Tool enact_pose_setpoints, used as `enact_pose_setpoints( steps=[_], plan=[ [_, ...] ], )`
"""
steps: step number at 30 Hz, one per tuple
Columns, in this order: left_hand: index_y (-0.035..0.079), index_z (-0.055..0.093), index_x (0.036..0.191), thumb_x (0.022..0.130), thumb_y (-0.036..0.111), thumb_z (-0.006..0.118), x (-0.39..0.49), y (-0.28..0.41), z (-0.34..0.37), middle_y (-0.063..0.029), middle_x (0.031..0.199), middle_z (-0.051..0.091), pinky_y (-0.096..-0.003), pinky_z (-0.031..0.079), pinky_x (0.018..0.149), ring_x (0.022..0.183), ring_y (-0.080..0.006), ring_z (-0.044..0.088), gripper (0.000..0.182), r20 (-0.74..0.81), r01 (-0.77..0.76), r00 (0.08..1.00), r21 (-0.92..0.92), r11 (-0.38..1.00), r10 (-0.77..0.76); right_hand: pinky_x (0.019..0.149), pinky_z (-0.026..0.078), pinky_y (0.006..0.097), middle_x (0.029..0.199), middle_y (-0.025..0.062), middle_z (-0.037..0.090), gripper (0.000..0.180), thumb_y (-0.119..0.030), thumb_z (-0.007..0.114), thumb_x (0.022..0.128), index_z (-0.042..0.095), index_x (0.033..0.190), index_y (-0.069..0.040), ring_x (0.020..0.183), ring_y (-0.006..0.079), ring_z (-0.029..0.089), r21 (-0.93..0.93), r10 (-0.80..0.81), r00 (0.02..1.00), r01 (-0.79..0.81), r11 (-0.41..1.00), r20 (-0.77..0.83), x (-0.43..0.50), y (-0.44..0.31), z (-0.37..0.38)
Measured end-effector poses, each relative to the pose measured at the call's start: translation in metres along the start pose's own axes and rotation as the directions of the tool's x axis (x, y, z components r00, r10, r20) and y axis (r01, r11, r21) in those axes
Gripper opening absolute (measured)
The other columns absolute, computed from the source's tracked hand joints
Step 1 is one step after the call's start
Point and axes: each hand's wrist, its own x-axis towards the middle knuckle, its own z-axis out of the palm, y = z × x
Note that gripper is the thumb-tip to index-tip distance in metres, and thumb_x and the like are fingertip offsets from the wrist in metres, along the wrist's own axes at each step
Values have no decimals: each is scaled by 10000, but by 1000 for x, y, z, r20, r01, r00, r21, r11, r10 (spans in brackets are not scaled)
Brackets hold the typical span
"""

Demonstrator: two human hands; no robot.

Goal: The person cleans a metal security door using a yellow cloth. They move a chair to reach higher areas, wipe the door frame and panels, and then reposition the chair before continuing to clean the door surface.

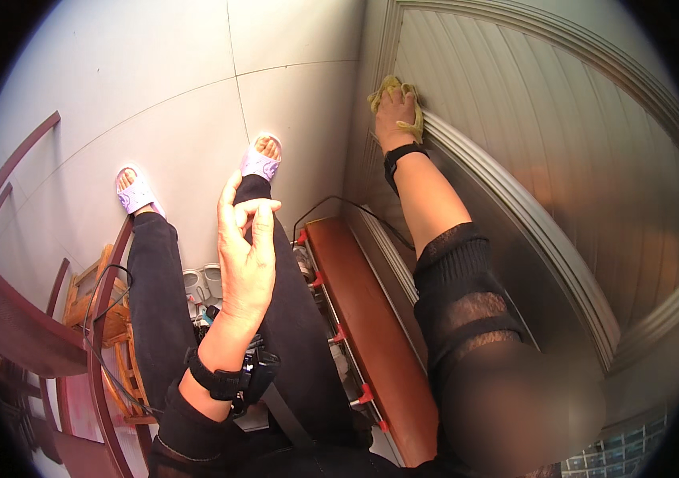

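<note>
My right hand (396,116) presses a yellow cloth (388,88) against the moulding (524,209) of a ribbed panel (530,107). Its fingers lie spread over the cloth, and part of the cloth bunches out beside the palm. The arm reaches out stretched, with a black strap around the wrist. In front of my legs hovers my left hand (248,251), bent loosely with the index finger out and nothing visible in it. A black strap with a small device (258,373) sits on the left wrist.
Beside my leg stands a rack with a brown top (369,334) and red connectors (339,334); a black cable (339,198) arches behind it. At left are a dark red chair (28,310) and a wooden stool (91,293). White shoes (199,284) rest on the tiled floor (154,66).
</note>
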Motion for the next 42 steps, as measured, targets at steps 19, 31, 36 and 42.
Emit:
enact_pose_setpoints(
  steps=[19, 31, 36, 42],
  plan=[
    [5, 302, 1431, 1001, 196, 508, -17, 49, -37, -84, 952, 654, -296, 439, 911, 930, -138, 594, 514, 43, -129, 990, -52, 990, 131, 995, 286, 417, 1233, -5, 544, 358, -195, 523, 863, 640, 1188, -102, 1232, 226, 383, 100, 59, 953, -30, 995, -297, -110, 54, -6],
    [4, 315, 1415, 994, 151, 515, -75, 129, -102, -113, 923, 662, -317, 475, 892, 911, -169, 627, 489, -11, -231, 972, -193, 954, 233, 959, 375, 438, 1235, 14, 566, 284, -177, 535, 849, 632, 1107, -110, 1169, 262, 477, 122, 251, 933, -226, 966, -259, -297, 151, -89],
    [18, 318, 1415, 990, 124, 511, -98, 152, -109, -109, 935, 658, -309, 479, 875, 900, -163, 623, 479, 16, -326, 943, -174, 929, 333, 1073, 300, 445, 1411, -2, 441, 450, -180, 510, 868, 515, 1316, -141, 1344, 246, 338, 89, 277, 927, -263, 961, -253, -417, 191, -102],
    [12, 328, 1404, 982, 123, 524, -113, 151, -121, -115, 956, 662, -308, 474, 873, 926, -162, 622, 478, 77, -266, 957, -153, 952, 280, 1140, 210, 451, 1539, -25, 279, 577, -179, 449, 904, 334, 1470, -165, 1443, 232, 199, -89, 252, 934, -282, 955, -255, -502, 172, -69]
  ],
)
